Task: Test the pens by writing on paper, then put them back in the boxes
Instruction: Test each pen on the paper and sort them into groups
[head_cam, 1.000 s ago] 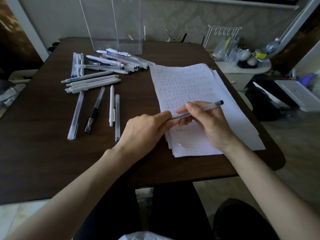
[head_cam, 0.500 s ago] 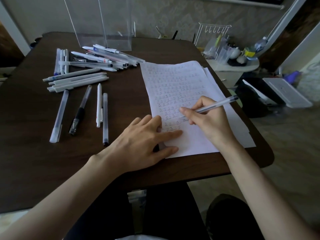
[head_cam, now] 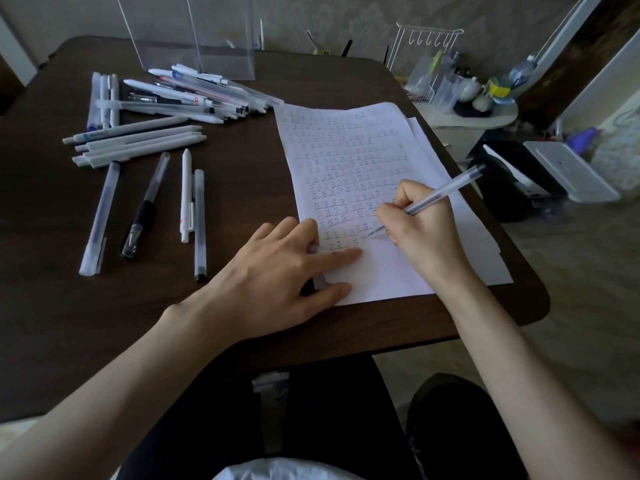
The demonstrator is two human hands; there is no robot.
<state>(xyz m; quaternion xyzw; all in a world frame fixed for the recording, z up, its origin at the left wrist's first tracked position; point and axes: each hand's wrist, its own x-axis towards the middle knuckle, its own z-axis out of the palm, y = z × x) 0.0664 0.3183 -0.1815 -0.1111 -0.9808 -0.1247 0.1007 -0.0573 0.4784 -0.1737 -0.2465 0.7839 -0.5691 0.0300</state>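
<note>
A stack of white paper [head_cam: 349, 147] covered in rows of written marks lies on the dark table [head_cam: 69, 306]. My right hand [head_cam: 420, 233] grips a clear pen [head_cam: 446, 190], its tip touching the sheet low down. My left hand [head_cam: 273, 275] lies flat with fingers spread on the paper's lower left edge. Several loose pens [head_cam: 138, 142] lie left of the paper, with another pile [head_cam: 194, 95] further back. Two clear plastic boxes [head_cam: 194, 32] stand upright at the table's far edge.
A black-grip pen [head_cam: 143, 207] and several pale pens lie just left of my left hand. Beyond the table's right edge stands a small white side table [head_cam: 464, 123] with a wire rack, bottles and cups. Dark and grey boxes sit on the floor at right.
My left hand let go of the pen and came down flat on the paper. My right hand turned the pen into a writing grip and lowered its tip onto the sheet.
</note>
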